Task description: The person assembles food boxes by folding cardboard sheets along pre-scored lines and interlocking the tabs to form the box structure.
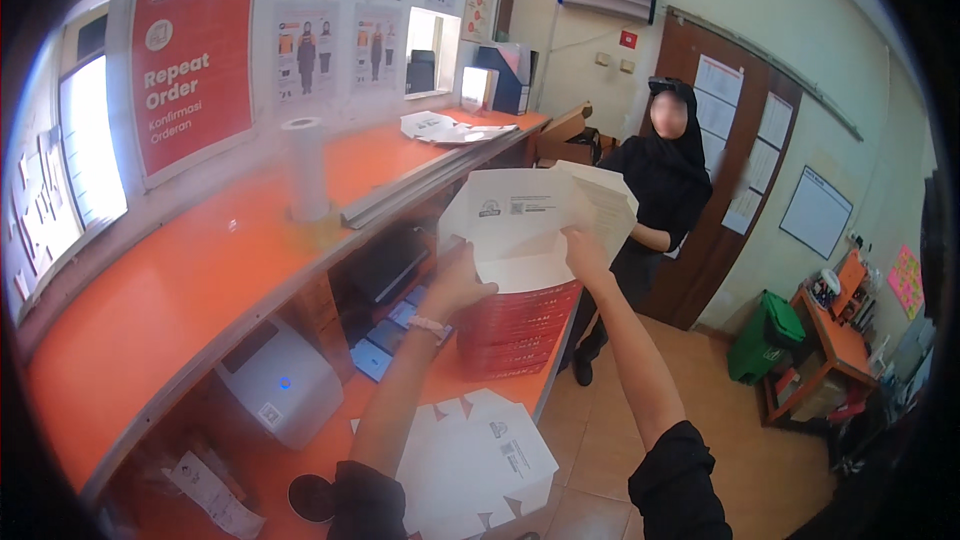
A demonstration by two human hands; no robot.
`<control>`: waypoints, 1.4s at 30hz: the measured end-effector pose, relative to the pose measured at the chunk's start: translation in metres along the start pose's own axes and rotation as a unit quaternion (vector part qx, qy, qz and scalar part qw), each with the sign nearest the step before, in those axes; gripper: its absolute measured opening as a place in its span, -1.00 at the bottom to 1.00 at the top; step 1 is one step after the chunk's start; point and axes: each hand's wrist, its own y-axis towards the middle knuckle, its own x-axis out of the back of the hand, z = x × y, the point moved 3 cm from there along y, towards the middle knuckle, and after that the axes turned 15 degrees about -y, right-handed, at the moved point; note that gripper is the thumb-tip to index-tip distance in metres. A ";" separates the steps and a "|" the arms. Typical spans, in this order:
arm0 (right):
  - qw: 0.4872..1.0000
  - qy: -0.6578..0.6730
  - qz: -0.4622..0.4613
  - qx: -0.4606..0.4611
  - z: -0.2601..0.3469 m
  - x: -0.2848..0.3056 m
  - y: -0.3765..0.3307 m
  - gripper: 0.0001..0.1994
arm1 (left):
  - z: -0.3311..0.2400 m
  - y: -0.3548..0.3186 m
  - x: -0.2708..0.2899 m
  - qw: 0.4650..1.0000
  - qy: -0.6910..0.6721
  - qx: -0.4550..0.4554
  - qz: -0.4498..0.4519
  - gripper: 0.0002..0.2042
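Note:
Both my hands grip a partly folded white cardboard box [530, 232], its flaps standing up and spread. My left hand [462, 290] is closed on its left side, the thumb inside on the bottom. At its right side my right hand [588, 255] pinches a panel. Right under the box rises a stack of red boxes [515, 335]; whether the white box rests on it I cannot tell. Closer to me, flat unfolded white box blanks [478, 465] lie on the orange lower counter, partly behind my left forearm.
A grey-white printer-like machine [280, 380] stands left on the lower counter, near a receipt [213, 495]. Above, the orange ledge [160, 300] holds a clear cylinder [306, 170] and more white cardboard [450, 128]. A person in black [660, 175] stands beyond the stack. A green bin [767, 337] is at right.

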 end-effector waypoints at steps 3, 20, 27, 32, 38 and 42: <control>1.000 0.004 0.008 0.011 -0.008 -0.004 0.004 -0.70 | -0.005 0.007 0.003 0.998 -0.010 -0.048 0.032 -0.18; 0.919 0.324 -0.128 -0.184 -0.046 -0.006 -0.060 -0.72 | -0.039 -0.090 -0.016 0.985 -0.108 -0.057 -0.119 -0.33; 0.826 0.515 0.223 -0.056 -0.042 -0.021 -0.256 -0.79 | -0.021 -0.347 -0.086 0.911 0.167 0.162 0.340 -0.11; 0.763 0.545 0.295 -0.183 -0.042 -0.032 -0.389 -0.79 | -0.024 -0.375 -0.075 0.896 0.163 0.153 0.384 -0.23; 0.623 0.648 0.421 -0.122 0.049 -0.022 -0.484 -0.77 | -0.028 -0.357 -0.053 0.867 0.195 0.199 0.413 -0.77; 0.565 0.666 0.483 -0.055 0.111 0.010 -0.501 -0.69 | -0.037 -0.353 -0.040 0.954 0.209 0.146 0.160 -0.82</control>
